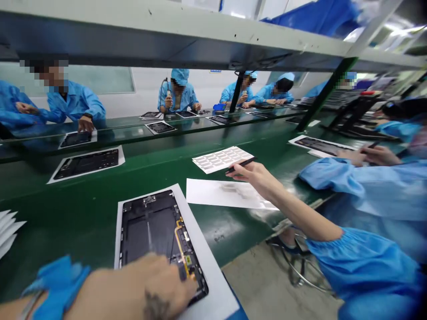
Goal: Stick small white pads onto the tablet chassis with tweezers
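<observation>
My left hand [156,284] comes in from the lower left, its fingers curled over the lower right part of a black tablet housing [150,231]. A gold flex cable [181,253] runs close to those fingers. The housing lies on a white sheet [213,271]. My right hand [250,174] grips a slim black pen-like tool [240,165] above a sheet of white labels [222,159]. Below that hand lies a plain white paper [227,194]. My left hand hides the housing's bottom corner.
A green conveyor belt [76,213] carries another black housing [86,164]. White sheets [6,229] are stacked at the left edge. On the right, a co-worker's hands [376,155] hold a pen near a third housing [320,146]. A metal shelf [167,31] spans overhead; blue-clad workers sit beyond.
</observation>
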Action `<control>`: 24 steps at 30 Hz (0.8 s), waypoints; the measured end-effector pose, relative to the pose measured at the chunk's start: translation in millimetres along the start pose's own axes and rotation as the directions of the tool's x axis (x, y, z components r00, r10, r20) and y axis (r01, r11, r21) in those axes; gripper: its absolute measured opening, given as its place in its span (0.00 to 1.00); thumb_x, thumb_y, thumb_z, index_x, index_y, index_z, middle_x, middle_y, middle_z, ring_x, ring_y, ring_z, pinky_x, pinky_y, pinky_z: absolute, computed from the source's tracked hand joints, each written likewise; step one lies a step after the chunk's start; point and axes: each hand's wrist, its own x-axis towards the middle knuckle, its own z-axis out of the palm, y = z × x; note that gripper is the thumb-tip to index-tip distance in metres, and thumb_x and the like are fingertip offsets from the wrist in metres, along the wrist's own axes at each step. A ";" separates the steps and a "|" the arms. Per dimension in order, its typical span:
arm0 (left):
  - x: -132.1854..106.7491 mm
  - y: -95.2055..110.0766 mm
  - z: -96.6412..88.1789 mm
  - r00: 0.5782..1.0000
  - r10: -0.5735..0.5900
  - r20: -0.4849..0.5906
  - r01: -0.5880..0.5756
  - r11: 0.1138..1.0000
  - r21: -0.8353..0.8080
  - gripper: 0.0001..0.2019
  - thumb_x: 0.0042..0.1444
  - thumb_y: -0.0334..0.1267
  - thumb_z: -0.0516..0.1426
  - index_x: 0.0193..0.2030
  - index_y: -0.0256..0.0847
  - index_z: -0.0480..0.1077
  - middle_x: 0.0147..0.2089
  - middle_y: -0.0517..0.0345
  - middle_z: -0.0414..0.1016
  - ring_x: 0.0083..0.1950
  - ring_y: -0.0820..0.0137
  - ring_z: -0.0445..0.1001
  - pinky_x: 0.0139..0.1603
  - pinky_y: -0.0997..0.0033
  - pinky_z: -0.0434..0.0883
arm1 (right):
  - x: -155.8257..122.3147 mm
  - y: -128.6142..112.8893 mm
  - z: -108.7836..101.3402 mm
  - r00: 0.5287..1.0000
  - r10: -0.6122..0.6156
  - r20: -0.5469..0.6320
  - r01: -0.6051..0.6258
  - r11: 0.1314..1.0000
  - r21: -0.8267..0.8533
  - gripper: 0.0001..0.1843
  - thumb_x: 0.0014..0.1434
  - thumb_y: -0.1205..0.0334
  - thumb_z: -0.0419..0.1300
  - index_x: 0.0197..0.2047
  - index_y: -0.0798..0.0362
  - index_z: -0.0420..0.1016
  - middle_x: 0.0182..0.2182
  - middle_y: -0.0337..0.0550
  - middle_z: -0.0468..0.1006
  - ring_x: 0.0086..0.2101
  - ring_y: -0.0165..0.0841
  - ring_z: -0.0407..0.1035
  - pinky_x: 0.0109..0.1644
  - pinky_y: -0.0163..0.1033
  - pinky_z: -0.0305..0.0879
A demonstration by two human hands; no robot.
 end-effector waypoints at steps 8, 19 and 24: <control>159.2 -103.6 -18.4 0.902 0.293 -0.318 -0.239 0.951 0.198 0.20 0.64 0.48 0.57 0.59 0.44 0.69 0.68 0.45 0.60 0.69 0.52 0.58 0.68 0.51 0.58 | -11.6 5.9 -43.1 0.992 0.120 0.027 -0.110 0.966 -0.235 0.26 0.47 0.36 0.68 0.33 0.52 0.77 0.32 0.46 0.83 0.39 0.42 0.77 0.44 0.42 0.68; 197.2 -131.0 11.3 0.921 0.260 -0.290 -0.297 0.951 -0.088 0.23 0.69 0.52 0.48 0.69 0.58 0.57 0.76 0.59 0.43 0.76 0.53 0.43 0.73 0.46 0.47 | -1.8 16.6 -36.0 0.967 0.254 0.030 -0.243 0.951 -0.193 0.26 0.45 0.37 0.70 0.33 0.52 0.76 0.29 0.45 0.83 0.33 0.37 0.76 0.38 0.39 0.67; 202.5 -130.7 14.2 0.918 0.250 -0.307 -0.297 0.948 -0.116 0.23 0.69 0.54 0.47 0.69 0.60 0.58 0.76 0.60 0.44 0.75 0.51 0.43 0.72 0.44 0.46 | 0.9 12.4 -36.5 0.953 0.298 0.058 -0.274 0.927 -0.255 0.25 0.47 0.37 0.69 0.32 0.52 0.76 0.30 0.47 0.83 0.34 0.37 0.75 0.37 0.39 0.66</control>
